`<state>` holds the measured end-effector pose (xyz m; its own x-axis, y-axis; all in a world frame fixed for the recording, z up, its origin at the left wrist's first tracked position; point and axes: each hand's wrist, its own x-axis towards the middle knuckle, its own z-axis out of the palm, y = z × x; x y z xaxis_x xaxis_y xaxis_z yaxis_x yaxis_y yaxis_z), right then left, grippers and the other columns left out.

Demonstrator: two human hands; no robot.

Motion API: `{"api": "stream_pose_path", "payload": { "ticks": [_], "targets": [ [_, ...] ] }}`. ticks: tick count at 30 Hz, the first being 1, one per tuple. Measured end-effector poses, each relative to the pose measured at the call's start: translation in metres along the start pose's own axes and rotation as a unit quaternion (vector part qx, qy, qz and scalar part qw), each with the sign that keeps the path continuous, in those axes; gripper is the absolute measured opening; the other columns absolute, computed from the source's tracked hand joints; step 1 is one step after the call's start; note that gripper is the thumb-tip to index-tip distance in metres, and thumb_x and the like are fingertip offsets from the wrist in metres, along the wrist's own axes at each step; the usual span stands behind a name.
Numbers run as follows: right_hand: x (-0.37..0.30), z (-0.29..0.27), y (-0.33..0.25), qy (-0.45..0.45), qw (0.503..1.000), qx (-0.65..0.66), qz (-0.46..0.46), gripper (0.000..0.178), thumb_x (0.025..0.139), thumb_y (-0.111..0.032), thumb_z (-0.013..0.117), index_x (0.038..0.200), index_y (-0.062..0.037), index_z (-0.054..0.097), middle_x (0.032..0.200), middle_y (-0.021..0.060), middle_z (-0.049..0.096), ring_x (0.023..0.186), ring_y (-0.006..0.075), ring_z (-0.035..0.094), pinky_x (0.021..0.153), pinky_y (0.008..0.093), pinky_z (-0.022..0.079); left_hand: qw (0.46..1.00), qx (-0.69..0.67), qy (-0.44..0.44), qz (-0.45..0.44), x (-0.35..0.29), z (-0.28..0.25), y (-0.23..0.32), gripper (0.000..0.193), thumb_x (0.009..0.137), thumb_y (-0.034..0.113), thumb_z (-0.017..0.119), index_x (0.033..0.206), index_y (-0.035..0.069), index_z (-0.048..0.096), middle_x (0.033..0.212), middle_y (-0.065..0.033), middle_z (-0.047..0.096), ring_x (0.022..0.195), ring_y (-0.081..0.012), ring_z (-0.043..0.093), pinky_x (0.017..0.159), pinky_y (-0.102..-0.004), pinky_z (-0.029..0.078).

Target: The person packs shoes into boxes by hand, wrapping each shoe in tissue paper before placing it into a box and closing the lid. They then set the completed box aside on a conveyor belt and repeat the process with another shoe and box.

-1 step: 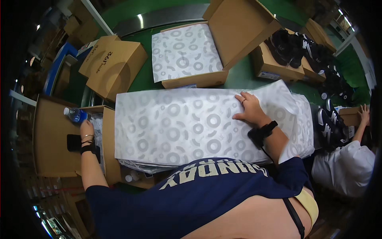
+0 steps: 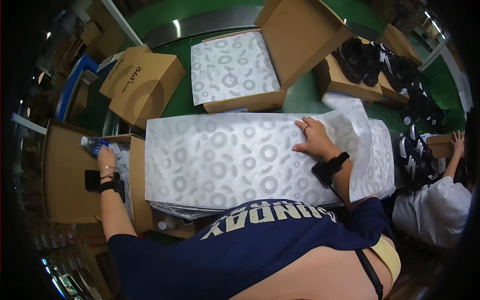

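Note:
My right hand (image 2: 315, 137) lies with fingers spread on the top sheet of a long stack of white wrapping paper (image 2: 220, 160) printed with grey rings. Near my right forearm the far-right corner of that sheet is lifted and curled over. At the left, my left hand (image 2: 106, 157) reaches over an open cardboard box (image 2: 140, 175) of small whitish packets (image 2: 124, 155). It is right against a clear bottle with a blue label (image 2: 92, 144), overlapping its right end. Its fingers are mostly hidden, so a grip cannot be made out.
Beyond the stack stands an open shoebox (image 2: 245, 103) lined with the same paper. A closed shoebox (image 2: 147, 85) leans at the far left. Black shoes (image 2: 357, 60) rest on boxes at the right. A co-worker's hand (image 2: 457, 144) is at the far right edge.
My left hand has moved slightly farther away, onto the end of the bottle. The lifted corner of the paper has shifted and curled. My right hand stays in place.

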<state>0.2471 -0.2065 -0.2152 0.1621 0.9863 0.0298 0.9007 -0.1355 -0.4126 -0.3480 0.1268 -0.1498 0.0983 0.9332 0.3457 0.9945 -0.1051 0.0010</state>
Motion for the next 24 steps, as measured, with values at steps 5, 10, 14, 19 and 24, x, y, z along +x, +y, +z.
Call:
{"api": "stream_pose_path", "payload": {
  "ticks": [5, 10, 14, 19, 24],
  "targets": [
    [0.047, -0.048, -0.006, -0.207, 0.968, -0.066, 0.127, 0.071, 0.065, -0.039, 0.068, 0.121, -0.0023, 0.044, 0.118, 0.0201, 0.048, 0.107, 0.0319, 0.047, 0.088, 0.0358, 0.039, 0.876, -0.47, -0.037, 0.099, 0.032, -0.076, 0.223, 0.024, 0.079, 0.016, 0.058, 0.099, 0.002, 0.056, 0.086, -0.0058, 0.059, 0.076, -0.018, 0.054, 0.07, -0.0289, 0.044],
    [0.098, -0.05, 0.025, 0.177, 0.98, 0.088, -0.004, 0.087, 0.066, -0.043, 0.069, 0.132, -0.0043, 0.029, 0.135, 0.0262, 0.024, 0.114, 0.0365, 0.042, 0.09, 0.0342, 0.039, 0.61, -0.704, -0.357, -0.069, -0.011, -0.01, 0.354, 0.081, 0.082, 0.056, 0.044, 0.138, 0.012, 0.006, 0.138, -0.0209, 0.019, 0.122, -0.0323, 0.034, 0.096, -0.0447, 0.031],
    [0.108, -0.041, -0.028, -0.055, 0.998, 0.008, -0.013, 0.078, 0.068, -0.038, 0.068, 0.134, -0.0238, 0.03, 0.136, 0.0291, 0.017, 0.117, 0.043, 0.036, 0.098, 0.0377, 0.031, 0.453, -0.797, -0.386, -0.102, -0.015, -0.008, 0.366, 0.072, 0.085, 0.054, 0.039, 0.139, 0.028, 0.0, 0.14, -0.0155, 0.021, 0.118, -0.0318, 0.039, 0.093, -0.0553, 0.029],
    [0.103, -0.03, -0.019, 0.062, 0.995, 0.056, -0.057, 0.069, 0.065, -0.029, 0.07, 0.127, -0.0178, 0.042, 0.133, 0.0234, 0.029, 0.107, 0.042, 0.043, 0.094, 0.0408, 0.035, 0.877, -0.414, -0.208, 0.126, -0.01, 0.037, 0.377, 0.053, 0.081, 0.041, 0.051, 0.127, 0.016, 0.043, 0.131, -0.0183, 0.038, 0.115, -0.0334, 0.042, 0.094, -0.0388, 0.035],
    [0.088, -0.078, 0.061, 0.456, 0.887, -0.031, 0.065, 0.051, 0.065, -0.016, 0.07, 0.111, -0.006, 0.051, 0.119, 0.02, 0.041, 0.105, 0.0344, 0.044, 0.092, 0.0406, 0.035, 0.923, -0.074, -0.043, 0.376, -0.051, -0.027, 0.391, 0.076, 0.063, 0.037, 0.072, 0.121, -0.001, 0.04, 0.129, -0.0175, 0.039, 0.121, -0.0343, 0.033, 0.098, -0.0401, 0.03]
  ]
}}
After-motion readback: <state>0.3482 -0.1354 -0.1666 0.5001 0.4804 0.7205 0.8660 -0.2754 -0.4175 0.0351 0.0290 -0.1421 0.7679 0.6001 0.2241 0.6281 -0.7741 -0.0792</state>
